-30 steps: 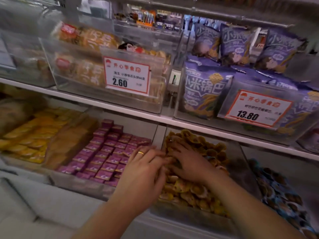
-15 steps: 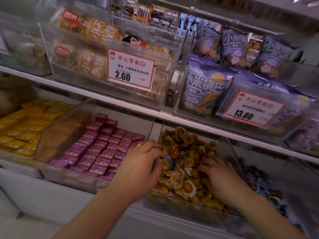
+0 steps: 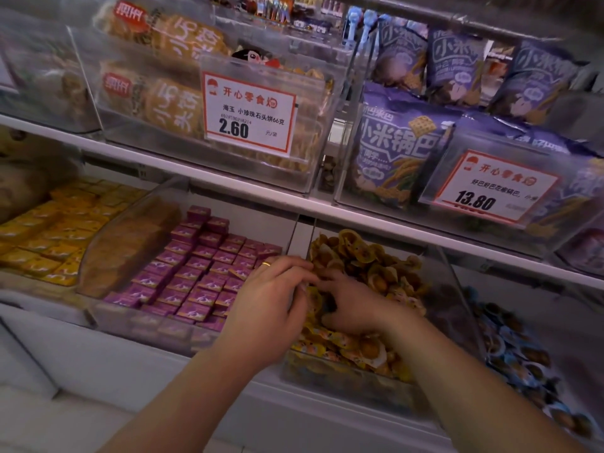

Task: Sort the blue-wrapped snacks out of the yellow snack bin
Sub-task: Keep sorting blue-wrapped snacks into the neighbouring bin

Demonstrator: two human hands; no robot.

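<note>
- Left hand (image 3: pixel 268 308): palm down at the near-left corner of the yellow snack bin (image 3: pixel 454 286), fingers curled toward the right hand; impossible to tell whether anything is pinched underneath.
- Right hand (image 3: pixel 351 305): inside the bin, just right of the left hand, fingertips touching or nearly touching it, fingers spread flat and pressed into the yellow snacks (image 3: pixel 359 256); no wrapper seen in its grip.
- No blue-wrapped snack visible on top of the pile anywhere in the bin; probably still hunting, with any stray piece hidden beneath the hands or lower in the heap.
- Nearest blue wrappers: the blue-wrapped snacks (image 3: pixel 510 348) in the compartment right of the bin, beyond its clear side wall, likely where a sorted piece belongs.
- Deciding relation: that blue compartment lies to the right of both hands, so the right hand is nearer for the drop, while the left can hold back the pile.
- Wrappers look small, roundish and crinkly, with no clear long axis; probably a light fingertip pinch needed, with some risk of dragging yellow pieces along.
- Left of the bin: purple boxes (image 3: pixel 196 276) in tidy rows.
</note>
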